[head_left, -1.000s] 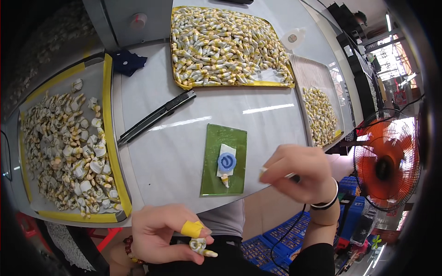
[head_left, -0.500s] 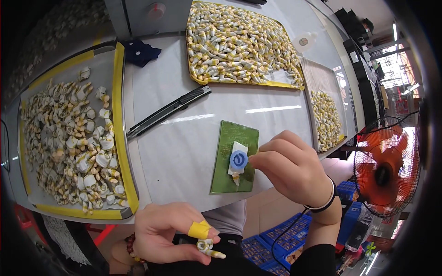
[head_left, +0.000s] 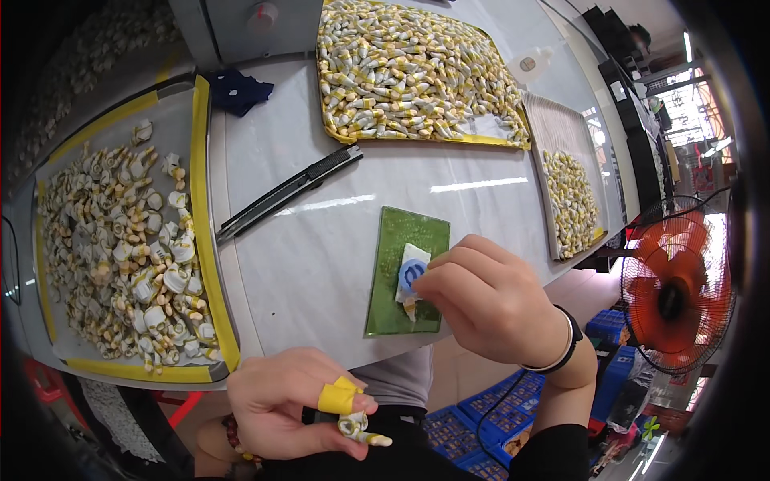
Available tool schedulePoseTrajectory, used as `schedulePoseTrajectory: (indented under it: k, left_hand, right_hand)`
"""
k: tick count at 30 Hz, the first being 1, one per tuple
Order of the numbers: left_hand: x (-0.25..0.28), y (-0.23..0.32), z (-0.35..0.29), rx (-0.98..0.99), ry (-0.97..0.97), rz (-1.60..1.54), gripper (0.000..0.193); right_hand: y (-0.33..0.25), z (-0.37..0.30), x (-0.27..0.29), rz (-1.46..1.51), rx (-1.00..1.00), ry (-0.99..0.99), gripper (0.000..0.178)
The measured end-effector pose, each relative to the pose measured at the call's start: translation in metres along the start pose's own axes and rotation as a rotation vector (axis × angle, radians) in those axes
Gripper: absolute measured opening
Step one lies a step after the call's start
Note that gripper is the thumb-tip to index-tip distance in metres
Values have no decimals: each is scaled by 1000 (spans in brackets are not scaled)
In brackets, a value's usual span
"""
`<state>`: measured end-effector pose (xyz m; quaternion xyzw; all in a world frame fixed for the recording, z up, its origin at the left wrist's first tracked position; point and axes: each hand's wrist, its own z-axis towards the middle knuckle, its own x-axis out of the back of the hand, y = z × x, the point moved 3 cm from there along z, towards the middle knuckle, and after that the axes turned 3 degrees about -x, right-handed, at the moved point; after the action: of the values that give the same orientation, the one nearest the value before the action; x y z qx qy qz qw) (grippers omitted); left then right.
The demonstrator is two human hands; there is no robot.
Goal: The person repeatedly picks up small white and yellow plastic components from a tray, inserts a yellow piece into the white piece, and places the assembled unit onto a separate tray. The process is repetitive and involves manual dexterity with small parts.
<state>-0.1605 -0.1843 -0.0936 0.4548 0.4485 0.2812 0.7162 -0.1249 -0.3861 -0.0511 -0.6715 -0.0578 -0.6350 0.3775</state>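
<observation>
Worktop [head_left: 321, 264] smooth, glossy white, reflecting the lights. Green pad [head_left: 405, 272] glassy, shiny. Small label [head_left: 411, 272] on it looks like white-and-blue paper. Knife [head_left: 289, 192] matt black plastic with a metal edge. Trays [head_left: 204, 240] grey, rims wrapped in yellow tape. Dark blue cloth [head_left: 237, 90] soft, crumpled. Left fingers [head_left: 341, 397] carry yellow tape, matt. Wristband [head_left: 568, 341] black, smooth.

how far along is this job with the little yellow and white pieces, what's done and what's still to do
Looks done: the top tray is packed with neatly laid wrapped pieces, and a side tray is partly filled. In hand: the left hand holds one small piece, while the right hand touches a white and blue label on the green mat. Left: the left tray holds a large loose pile, so plenty likely remains.
</observation>
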Motion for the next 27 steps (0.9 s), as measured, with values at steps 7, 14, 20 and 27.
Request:
schedulePoseTrajectory:
  k: [7, 14, 20, 27]
  left_hand:
    - [1, 10, 9, -166, -200, 284, 40]
    - [-3, 11, 5, -251, -134, 420, 38]
    - [-6, 11, 4, -217, -119, 376, 31]
    - [-12, 17, 12, -279, -177, 491, 29]
  right_hand:
    - [-14, -2, 16, 223, -59, 235, 21]
    - [-41, -21, 4, 684, -36, 328, 21]
    - [-46, -18, 0, 660, -15, 295, 17]
    - [-44, -11, 3, 623, 82, 220, 16]
